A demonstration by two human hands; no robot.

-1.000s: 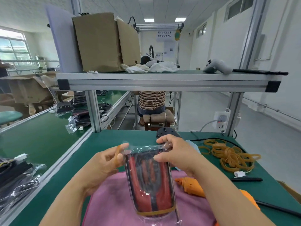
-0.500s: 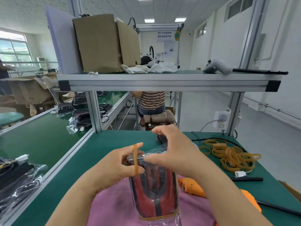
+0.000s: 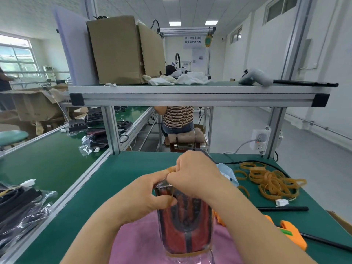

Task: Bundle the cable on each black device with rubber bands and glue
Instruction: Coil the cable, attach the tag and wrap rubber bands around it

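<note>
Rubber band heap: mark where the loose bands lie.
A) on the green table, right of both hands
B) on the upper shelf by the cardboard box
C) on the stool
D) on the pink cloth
A: the loose rubber bands lie heaped on the green table, to the right of the right hand, clear of the pink cloth.
</note>
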